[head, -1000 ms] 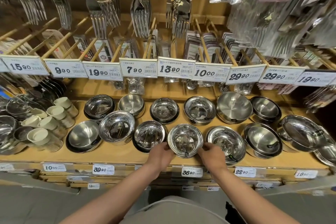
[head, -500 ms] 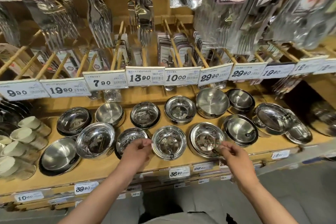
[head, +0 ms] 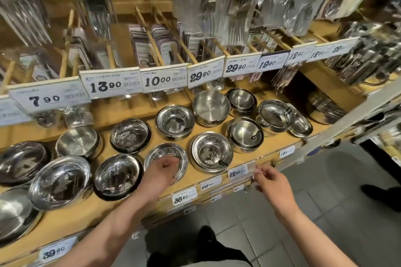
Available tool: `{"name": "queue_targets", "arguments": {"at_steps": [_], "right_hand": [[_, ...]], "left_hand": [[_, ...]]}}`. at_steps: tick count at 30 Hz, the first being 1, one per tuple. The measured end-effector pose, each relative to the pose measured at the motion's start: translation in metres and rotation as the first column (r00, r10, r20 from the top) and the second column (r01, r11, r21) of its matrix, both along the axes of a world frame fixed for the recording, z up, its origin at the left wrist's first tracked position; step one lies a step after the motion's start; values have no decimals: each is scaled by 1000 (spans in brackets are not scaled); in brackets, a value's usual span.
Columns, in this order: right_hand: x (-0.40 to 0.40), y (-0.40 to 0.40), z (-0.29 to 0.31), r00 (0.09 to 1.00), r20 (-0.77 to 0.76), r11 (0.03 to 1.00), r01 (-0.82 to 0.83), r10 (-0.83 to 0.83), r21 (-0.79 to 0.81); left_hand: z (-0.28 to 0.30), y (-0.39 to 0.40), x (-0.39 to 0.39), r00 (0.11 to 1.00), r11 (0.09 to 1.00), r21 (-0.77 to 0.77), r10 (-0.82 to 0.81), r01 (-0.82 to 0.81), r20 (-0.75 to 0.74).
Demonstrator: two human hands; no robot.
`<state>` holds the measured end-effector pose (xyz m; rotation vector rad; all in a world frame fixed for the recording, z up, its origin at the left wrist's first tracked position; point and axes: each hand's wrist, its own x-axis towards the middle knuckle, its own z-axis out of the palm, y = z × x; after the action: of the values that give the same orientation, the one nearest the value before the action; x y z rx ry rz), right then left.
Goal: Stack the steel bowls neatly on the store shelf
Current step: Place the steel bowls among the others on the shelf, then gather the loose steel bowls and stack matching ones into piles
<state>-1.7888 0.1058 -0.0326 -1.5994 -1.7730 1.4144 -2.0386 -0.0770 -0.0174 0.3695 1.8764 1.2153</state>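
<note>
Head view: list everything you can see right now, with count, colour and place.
Steel bowls: about fifteen stacks, silver, two rows on the shelf.
Wooden shelf: one, tan, under the bowls.
Price tags: many, white with black numbers, on the upper rail and shelf front.
Packaged cutlery: many packs, silver, hanging above.
Floor: grey tiles, below the shelf.
Left hand: grips the near rim of a front-row bowl.
Right hand: fingers at the clear tag strip on the shelf edge; grip unclear.
</note>
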Motion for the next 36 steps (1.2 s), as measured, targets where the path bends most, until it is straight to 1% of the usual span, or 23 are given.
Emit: {"name": "queue_targets", "arguments": {"at_steps": [4,7,9,11,14,16,18,21,22,26,30,34,36], "right_hand": [[-29,23,4,996,-20,996,-85,86,26],[-50,42,0,986,-9,986,-166,166,32],[-61,54,-6,969,41,968,-247,245,43],[-69,63,-11,936,124,938,-339,329,68],[-81,73,-13,864,225,872,-479,450,95],[-89,77,-15,817,269,828,-550,509,104],[-97,80,-16,782,341,797,-589,522,130],[-104,79,-15,772,388,778,-600,503,185],[-106,78,-15,767,396,770,-608,505,196],[-112,71,-18,698,493,714,-672,519,199],[-116,68,-20,688,522,750,-648,504,129],[-115,59,-18,719,526,789,-599,455,136],[-114,56,-18,697,564,792,-599,443,118]], "left_hand": [[6,14,0,999,999,-31,43,-44,-11],[16,28,2,985,985,-38,166,-167,-43],[17,34,6,972,973,-38,223,-226,-76],[18,37,14,965,966,-46,251,-255,-76],[15,43,23,938,935,-73,343,-346,-58],[12,45,29,911,907,-99,399,-409,-104],[8,44,34,889,881,-122,447,-457,-101],[5,37,40,846,840,-130,533,-527,8],[4,34,40,835,829,-132,549,-543,12],[-1,22,39,811,805,-131,585,-578,19],[-6,11,31,815,814,-120,577,-568,52],[-9,7,18,852,850,-116,522,-514,49],[-8,5,10,869,867,-112,493,-486,39]]}}
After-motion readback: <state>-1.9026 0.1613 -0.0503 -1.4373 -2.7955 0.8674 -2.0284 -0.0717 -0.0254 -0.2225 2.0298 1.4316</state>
